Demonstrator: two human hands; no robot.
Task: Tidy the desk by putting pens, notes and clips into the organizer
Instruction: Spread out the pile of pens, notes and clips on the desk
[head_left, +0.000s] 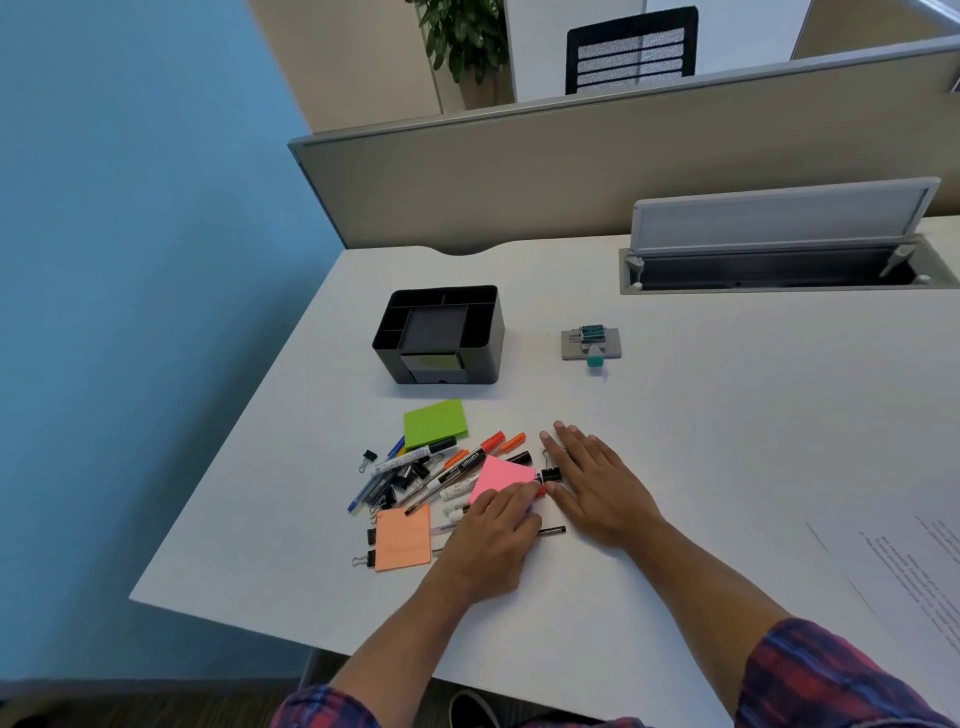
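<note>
Head view, nearest first: I see both forearms in plaid sleeves (831, 675) reaching over the white desk (675, 415). My left hand (491, 540) lies knuckles-up on the heap of pens (447, 470), its fingertips on the near edge of the pink notes (501, 478); I cannot tell whether it pinches them. My right hand (597, 483) rests flat with fingers spread, palm down, just beside a black clip (551, 474) at the heap's right edge. An orange pad (403, 539) sits at the near left of the heap with clips touching its left side. A green pad (435, 422) lies at the far side of the heap. Beyond it stands the black organizer (441, 332), its compartments looking empty apart from a yellowish pad in the front slot. To its right, well apart, is a small grey stamp-like block (591, 343). Printed sheets (914, 561) lie at the desk's right edge.
</note>
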